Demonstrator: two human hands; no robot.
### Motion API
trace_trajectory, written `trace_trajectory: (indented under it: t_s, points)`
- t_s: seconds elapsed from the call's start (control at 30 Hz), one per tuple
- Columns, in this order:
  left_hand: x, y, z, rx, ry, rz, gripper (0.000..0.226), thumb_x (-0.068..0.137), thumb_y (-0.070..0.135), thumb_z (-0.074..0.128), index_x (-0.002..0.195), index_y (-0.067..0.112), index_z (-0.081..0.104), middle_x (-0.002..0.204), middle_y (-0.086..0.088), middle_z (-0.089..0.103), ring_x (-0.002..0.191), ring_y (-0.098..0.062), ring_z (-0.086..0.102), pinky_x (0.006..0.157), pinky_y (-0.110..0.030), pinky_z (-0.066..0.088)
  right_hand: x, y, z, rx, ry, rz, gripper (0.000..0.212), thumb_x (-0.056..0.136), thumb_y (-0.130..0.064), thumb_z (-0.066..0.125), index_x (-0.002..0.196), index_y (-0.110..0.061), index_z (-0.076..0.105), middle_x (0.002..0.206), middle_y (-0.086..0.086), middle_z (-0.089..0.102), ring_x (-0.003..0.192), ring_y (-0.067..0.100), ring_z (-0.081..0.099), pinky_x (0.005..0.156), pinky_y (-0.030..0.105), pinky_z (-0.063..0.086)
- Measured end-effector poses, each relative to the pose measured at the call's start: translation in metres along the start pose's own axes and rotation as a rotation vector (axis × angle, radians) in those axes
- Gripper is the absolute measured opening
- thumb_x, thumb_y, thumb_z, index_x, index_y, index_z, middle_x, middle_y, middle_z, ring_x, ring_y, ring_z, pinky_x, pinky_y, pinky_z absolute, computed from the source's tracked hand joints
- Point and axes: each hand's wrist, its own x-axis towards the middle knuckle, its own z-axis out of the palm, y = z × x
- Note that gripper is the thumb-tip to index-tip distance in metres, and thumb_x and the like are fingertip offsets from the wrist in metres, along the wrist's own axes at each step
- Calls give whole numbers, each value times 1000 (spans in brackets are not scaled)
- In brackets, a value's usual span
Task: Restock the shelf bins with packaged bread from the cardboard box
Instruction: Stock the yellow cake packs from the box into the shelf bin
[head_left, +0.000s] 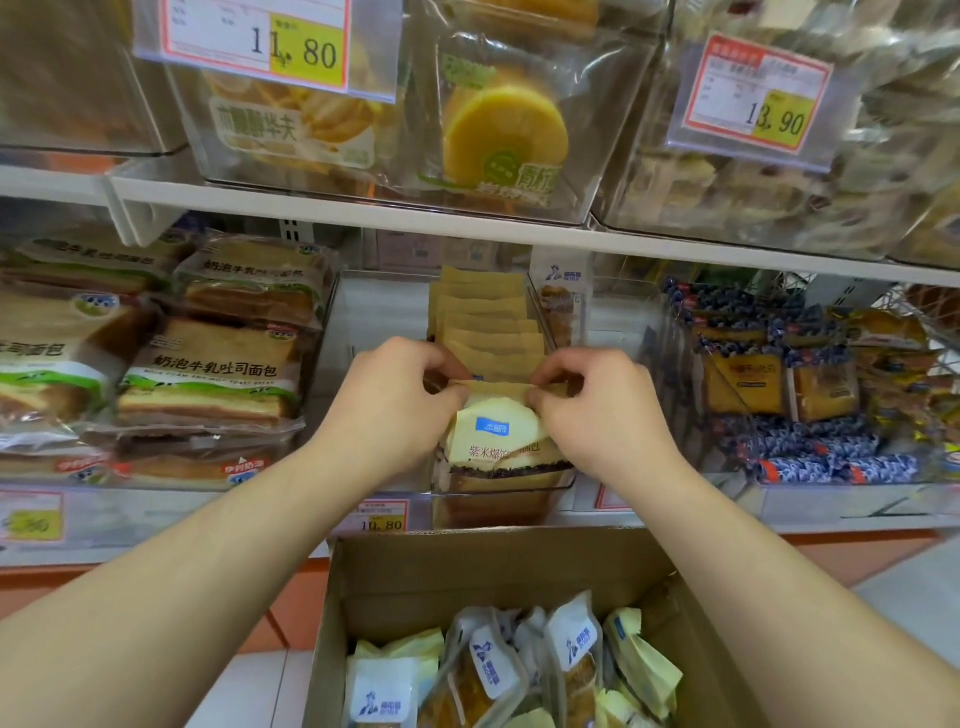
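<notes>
A yellow packaged bread with a dark filling layer stands upright at the front of a clear shelf bin, ahead of a row of several like packs. My left hand pinches the pack's top seam on the left. My right hand pinches the same seam on the right. Below, the open cardboard box holds several more bread packs in white and yellow wrappers.
Stacked toast loaves fill the bin to the left. Blue-wrapped snacks and small cakes sit to the right. A white shelf board with bins and price tags hangs close above. A price label fronts the bin.
</notes>
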Motion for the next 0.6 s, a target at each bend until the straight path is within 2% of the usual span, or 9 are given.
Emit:
trace_trajectory:
  t_s: [0.1,0.2,0.27,0.33,0.43,0.5,0.6]
  points:
    - [-1,4,-5,-77,44,25,9,93,32,73,99,32,79,86,22,71,90,-1,67,81,-21,50,-1,-3,-6,113,54,6,7,91,-24,77,88,-30,77,82,-20,67,75,5,64,60,24,54]
    - [-1,12,-12,-132,74,47,13,95,35,70,102,31,80,90,20,73,90,1,66,75,-18,47,1,-8,-13,121,115,-21,6,92,-27,76,88,-32,75,85,-20,69,79,9,64,63,23,55]
    - [-3,16,-13,-143,57,44,20,98,41,64,108,31,78,93,20,73,92,0,66,77,-20,49,1,-8,-15,123,98,-12,7,92,-27,76,88,-33,75,84,-19,69,78,10,66,59,25,57]
    - [-6,19,-14,-177,-10,30,33,98,56,58,112,32,75,95,19,73,92,0,66,77,-25,52,1,-6,-16,126,93,-3,7,91,-28,77,88,-34,75,85,-17,70,76,6,65,57,20,55]
    - [-13,21,-19,-191,-146,67,60,75,84,61,115,39,68,103,19,72,95,1,67,83,-31,58,0,-7,-19,158,117,-55,10,90,-27,78,84,-34,75,86,-17,71,84,5,64,69,22,53]
    - [-19,22,-20,-88,-212,104,65,68,79,73,122,44,60,108,21,69,96,4,65,84,-29,58,-1,-7,-19,137,101,-82,9,92,-28,76,85,-34,74,87,-16,71,83,6,64,71,24,53]
    - [-21,17,-16,16,-164,149,58,77,58,81,127,44,57,108,19,69,94,4,64,81,-21,55,3,-6,-22,185,-27,-56,8,96,-40,71,93,-33,73,89,-12,72,81,8,65,72,31,54]
